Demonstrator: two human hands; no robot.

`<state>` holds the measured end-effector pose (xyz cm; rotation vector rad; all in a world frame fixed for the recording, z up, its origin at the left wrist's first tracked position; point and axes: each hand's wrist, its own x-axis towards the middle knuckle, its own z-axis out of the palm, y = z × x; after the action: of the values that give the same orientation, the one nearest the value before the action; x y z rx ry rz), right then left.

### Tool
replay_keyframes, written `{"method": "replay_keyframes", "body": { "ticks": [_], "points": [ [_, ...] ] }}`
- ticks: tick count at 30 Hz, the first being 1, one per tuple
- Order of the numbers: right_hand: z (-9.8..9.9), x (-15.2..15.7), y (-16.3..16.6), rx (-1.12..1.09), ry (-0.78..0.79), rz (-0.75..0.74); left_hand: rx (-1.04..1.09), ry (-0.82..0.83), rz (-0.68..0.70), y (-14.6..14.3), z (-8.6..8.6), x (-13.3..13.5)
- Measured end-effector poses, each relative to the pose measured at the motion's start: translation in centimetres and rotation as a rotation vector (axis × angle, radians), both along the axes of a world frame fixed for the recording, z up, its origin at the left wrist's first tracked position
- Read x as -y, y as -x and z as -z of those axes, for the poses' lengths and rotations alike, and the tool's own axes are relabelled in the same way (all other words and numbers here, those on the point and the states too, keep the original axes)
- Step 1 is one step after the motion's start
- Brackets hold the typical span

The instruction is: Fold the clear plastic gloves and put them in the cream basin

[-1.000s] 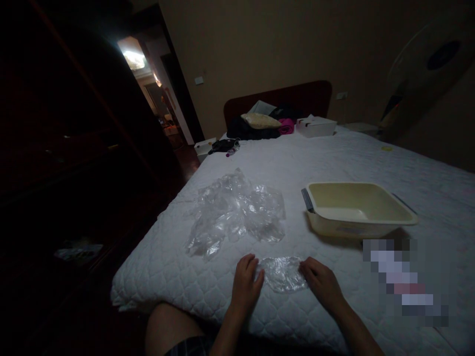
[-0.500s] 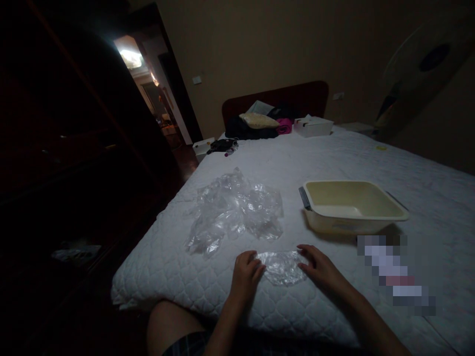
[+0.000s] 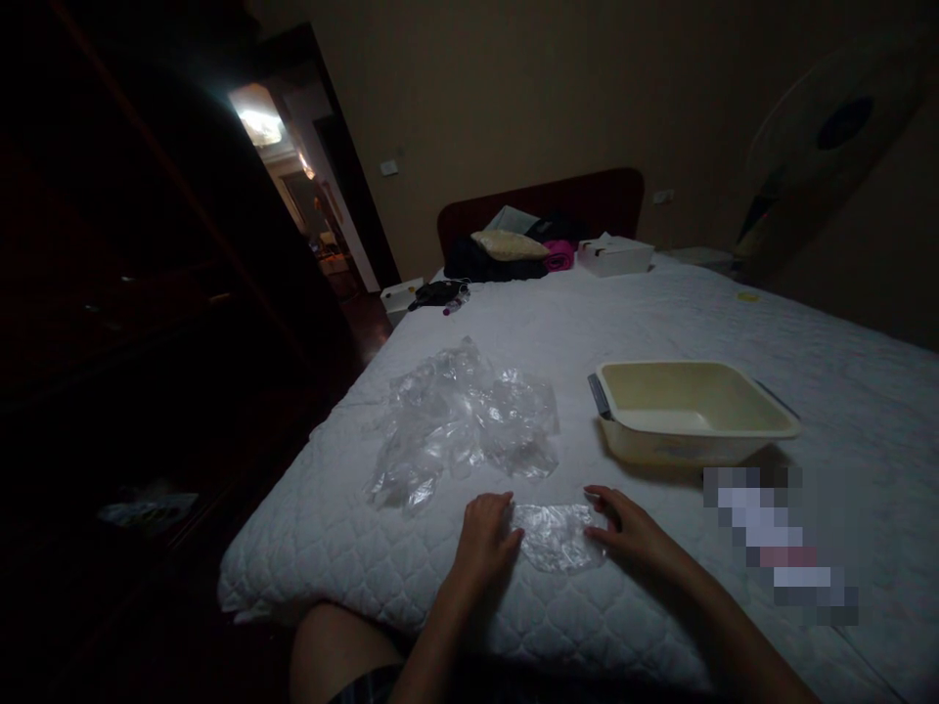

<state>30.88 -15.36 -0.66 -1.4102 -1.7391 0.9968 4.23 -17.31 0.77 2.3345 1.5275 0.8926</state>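
Note:
A small clear plastic bag (image 3: 556, 538) lies flat on the white quilted bed (image 3: 660, 323) near its front edge. My left hand (image 3: 485, 536) rests on the bag's left end with its fingers lying flat. My right hand (image 3: 625, 525) presses the bag's right end, fingers stretched out. Just beyond my hands lies a crumpled pile of clear plastic bags (image 3: 462, 420). A cream plastic basin (image 3: 690, 411) stands to the right of the pile, with nothing seen inside it.
At the bed's head lie a pillow (image 3: 510, 243), dark clothes (image 3: 484, 264), a pink cloth (image 3: 558, 256) and a white box (image 3: 614, 256). A fan (image 3: 828, 147) stands at the right. A lit doorway (image 3: 293, 186) opens at the back left. Dark floor lies left of the bed.
Both hands have shifted slightly away from me along with the small bag; my fingers have flattened more over its ends. The pile and basin have not moved.

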Motion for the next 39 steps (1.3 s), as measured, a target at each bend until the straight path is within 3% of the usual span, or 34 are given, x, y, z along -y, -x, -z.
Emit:
{"method": "replay_keyframes", "body": {
  "ticks": [4, 13, 25, 31, 39],
  "points": [
    [-0.2, 0.0, 0.1, 0.012, 0.034, 0.008, -0.115, 0.014, 0.0, -0.3, -0.5, -0.1],
    [-0.3, -0.2, 0.6, 0.13, -0.05, -0.072, -0.261, 0.137, -0.03, -0.7, -1.8, -0.9],
    [-1.4, 0.1, 1.4, 0.191, -0.032, -0.056, -0.196, 0.072, -0.161, -0.7, -1.4, -0.1],
    [-2.0, 0.4, 1.5, 0.161, 0.012, -0.053, -0.087, 0.055, -0.02, -1.0, -1.2, 0.0],
    [-1.7, 0.2, 1.1, 0.019, 0.059, -0.072, -0.088, 0.037, 0.254, -0.8, 1.0, 0.3]
  ]
}}
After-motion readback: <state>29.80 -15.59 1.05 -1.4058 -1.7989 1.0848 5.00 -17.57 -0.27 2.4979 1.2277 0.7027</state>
